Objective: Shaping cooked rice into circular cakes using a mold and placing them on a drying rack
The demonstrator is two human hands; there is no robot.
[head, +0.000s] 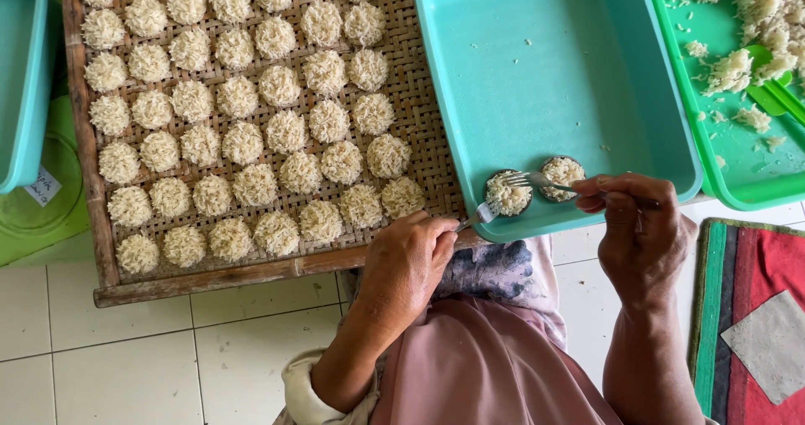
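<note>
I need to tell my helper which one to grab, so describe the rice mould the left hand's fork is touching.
Find the turquoise tray right of the woven bamboo tray. At its near edge sit two small round dark moulds packed with rice. Take the left mould, the one under the left hand's fork; the right mould sits nearer the right hand.
</note>
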